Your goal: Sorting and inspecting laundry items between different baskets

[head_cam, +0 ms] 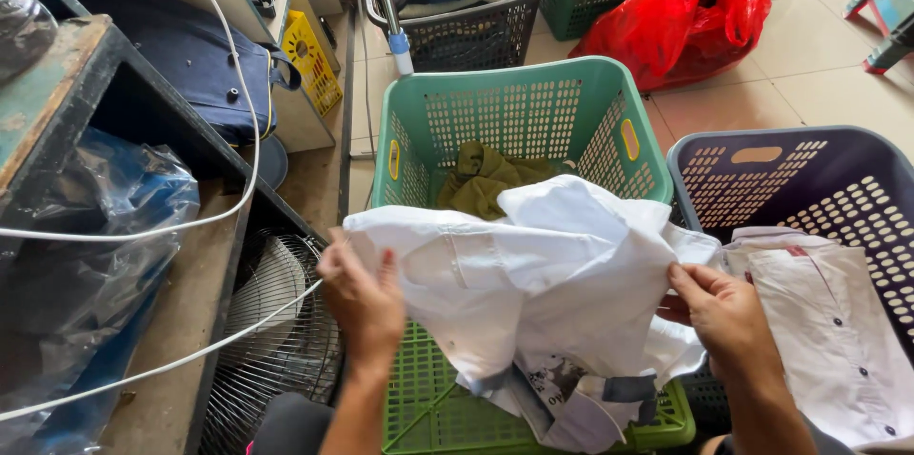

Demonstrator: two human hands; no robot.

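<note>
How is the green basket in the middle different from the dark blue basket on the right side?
The green basket holds an olive-green garment; the dark blue basket has a pale buttoned shirt lying over its front rim. The green one is seen whole at its far rim, while the dark blue one is cut by the picture's edge. The white garment, gripped by the left hand and right hand, hangs before the green basket. Both have perforated walls.

pale tiled floor in daylight. a worn worktop stands left. a fan sits beneath it.
</note>
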